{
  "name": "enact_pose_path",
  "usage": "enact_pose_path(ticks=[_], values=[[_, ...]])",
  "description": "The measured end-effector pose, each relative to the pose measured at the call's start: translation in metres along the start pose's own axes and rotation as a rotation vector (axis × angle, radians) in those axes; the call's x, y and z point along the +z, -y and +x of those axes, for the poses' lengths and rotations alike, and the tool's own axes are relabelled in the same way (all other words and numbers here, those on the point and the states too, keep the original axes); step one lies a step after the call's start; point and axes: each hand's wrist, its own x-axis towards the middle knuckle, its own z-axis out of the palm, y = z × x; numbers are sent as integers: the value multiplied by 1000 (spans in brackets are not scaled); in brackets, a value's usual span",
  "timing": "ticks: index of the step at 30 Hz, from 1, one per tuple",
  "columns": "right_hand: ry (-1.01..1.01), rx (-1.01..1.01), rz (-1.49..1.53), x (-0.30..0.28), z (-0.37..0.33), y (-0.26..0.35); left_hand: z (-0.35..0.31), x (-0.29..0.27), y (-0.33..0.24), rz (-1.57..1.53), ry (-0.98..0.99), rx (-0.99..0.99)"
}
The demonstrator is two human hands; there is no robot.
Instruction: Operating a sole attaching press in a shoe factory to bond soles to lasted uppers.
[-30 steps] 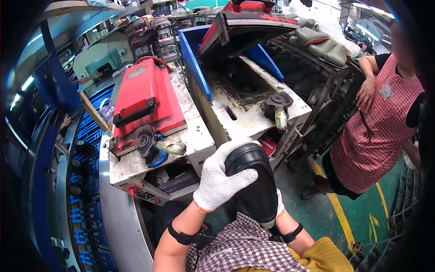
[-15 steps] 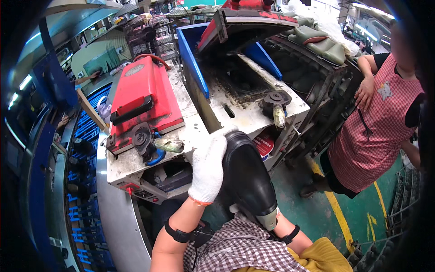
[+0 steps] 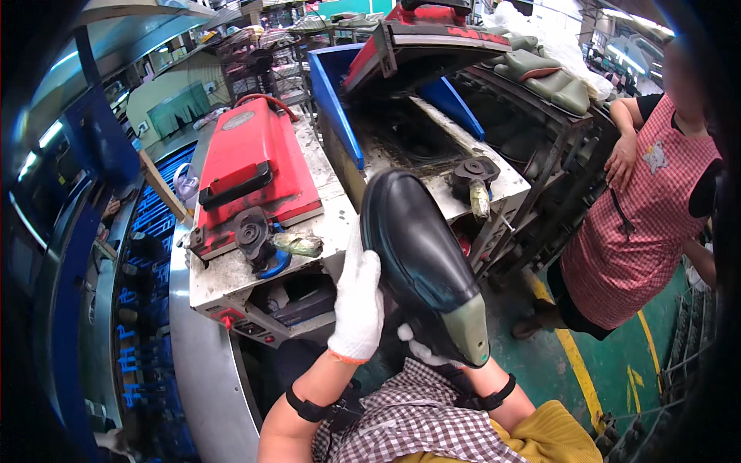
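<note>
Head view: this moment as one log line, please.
Left hand: against black shoe on green last; right hand: beneath shoe; right red machine lid: raised

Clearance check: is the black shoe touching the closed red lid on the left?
Apart. The head view shows white machine top between the black shoe and closed red lid.

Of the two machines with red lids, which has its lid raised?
The right machine, with blue side panels: its red lid tilts up, while the left machine has its lid down.
</note>
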Motion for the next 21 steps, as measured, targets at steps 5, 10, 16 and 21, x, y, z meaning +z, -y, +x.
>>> enact_pose_path(ticks=[5,10,16,21], values=[[-528,-466,-776,19,23,2,-46,-20,-20,478,54,-80],[-202,-290,-1280,46,74,-26,-90,-59,-64,103,-101,-223],[8,-410,-1880,70,115,-66,-151,-102,-143,-112,-437,22],[-428,-850,-1690,30,109,-46,-186,-207,-195,-14,-1032,170]])
